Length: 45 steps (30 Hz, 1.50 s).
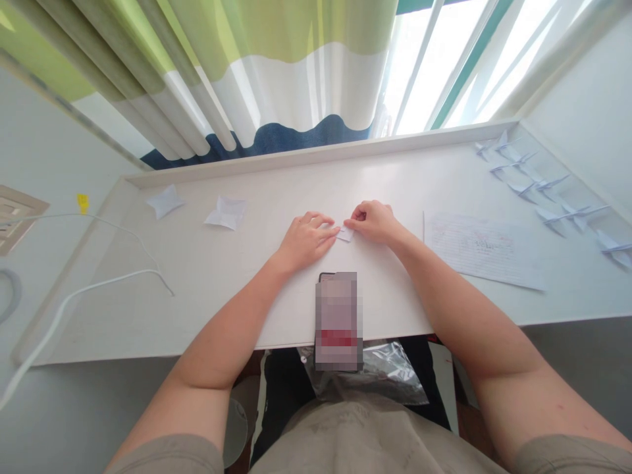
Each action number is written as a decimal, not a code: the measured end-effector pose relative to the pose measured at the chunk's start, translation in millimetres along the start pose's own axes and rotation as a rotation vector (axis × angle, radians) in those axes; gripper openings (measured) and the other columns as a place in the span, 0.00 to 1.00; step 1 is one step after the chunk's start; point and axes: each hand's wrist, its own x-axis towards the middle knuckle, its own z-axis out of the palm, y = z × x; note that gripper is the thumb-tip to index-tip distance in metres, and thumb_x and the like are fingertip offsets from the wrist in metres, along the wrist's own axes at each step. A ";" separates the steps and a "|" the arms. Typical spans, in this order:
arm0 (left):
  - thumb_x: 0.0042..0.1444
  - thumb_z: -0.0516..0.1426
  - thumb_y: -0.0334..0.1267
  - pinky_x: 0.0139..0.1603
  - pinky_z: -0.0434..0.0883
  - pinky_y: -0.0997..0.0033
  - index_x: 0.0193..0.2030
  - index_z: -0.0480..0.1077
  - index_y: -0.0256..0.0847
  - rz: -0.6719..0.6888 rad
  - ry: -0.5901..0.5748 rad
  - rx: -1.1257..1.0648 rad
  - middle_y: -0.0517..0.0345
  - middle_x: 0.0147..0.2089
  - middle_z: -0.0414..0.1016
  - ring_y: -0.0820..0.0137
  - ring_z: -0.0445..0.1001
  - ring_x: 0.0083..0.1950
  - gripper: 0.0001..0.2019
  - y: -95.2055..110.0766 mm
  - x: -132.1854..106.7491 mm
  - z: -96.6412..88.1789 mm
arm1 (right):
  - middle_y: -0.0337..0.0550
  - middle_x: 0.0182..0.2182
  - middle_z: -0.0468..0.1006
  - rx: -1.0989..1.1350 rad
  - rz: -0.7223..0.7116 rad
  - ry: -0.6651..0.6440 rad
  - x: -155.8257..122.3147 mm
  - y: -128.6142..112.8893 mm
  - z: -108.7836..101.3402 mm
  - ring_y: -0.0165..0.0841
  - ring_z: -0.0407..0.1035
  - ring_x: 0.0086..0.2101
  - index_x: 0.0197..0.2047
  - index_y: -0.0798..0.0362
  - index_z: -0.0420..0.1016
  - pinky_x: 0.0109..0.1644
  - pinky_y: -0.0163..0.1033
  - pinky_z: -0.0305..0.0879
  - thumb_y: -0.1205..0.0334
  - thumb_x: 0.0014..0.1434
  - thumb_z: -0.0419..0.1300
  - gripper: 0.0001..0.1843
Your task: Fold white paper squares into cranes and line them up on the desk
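Observation:
A small white folded paper piece (345, 233) lies on the white desk (222, 289) between my hands. My left hand (306, 238) rests flat, its fingertips pressing the paper's left edge. My right hand (374, 221) is curled, fingers pinched on the paper's right side. Most of the paper is hidden under my fingers.
A phone (338, 320) overhangs the desk's near edge. Two folded paper shapes (165, 200) (227, 212) lie at the back left, several folded paper cranes (538, 187) at the right, a written sheet (481, 250) beside my right arm. White cables (99, 283) cross the left side.

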 end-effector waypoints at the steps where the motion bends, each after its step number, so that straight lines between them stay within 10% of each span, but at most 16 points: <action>1: 0.74 0.60 0.42 0.71 0.67 0.42 0.61 0.85 0.56 -0.015 0.011 -0.001 0.51 0.68 0.82 0.50 0.70 0.72 0.15 -0.7 -0.3 0.2 | 0.43 0.33 0.84 0.000 -0.011 0.001 -0.1 1.2 -0.6 0.41 0.76 0.38 0.31 0.49 0.82 0.58 0.52 0.64 0.51 0.62 0.69 0.13; 12: 0.70 0.66 0.42 0.74 0.67 0.47 0.62 0.82 0.49 -0.048 0.068 -0.128 0.52 0.66 0.85 0.54 0.76 0.70 0.16 -5.7 1.1 -0.1 | 0.44 0.42 0.88 0.264 -0.244 -0.080 -1.2 16.4 -7.5 0.38 0.76 0.39 0.46 0.48 0.89 0.47 0.44 0.70 0.68 0.56 0.60 0.19; 45: 0.69 0.65 0.40 0.68 0.74 0.48 0.60 0.80 0.47 -0.107 0.117 -0.218 0.52 0.57 0.87 0.54 0.81 0.62 0.15 -1.4 2.1 3.2 | 0.43 0.34 0.85 0.384 -0.267 -0.091 -9.4 1.4 1.4 0.37 0.74 0.36 0.42 0.49 0.89 0.44 0.44 0.70 0.59 0.57 0.65 0.12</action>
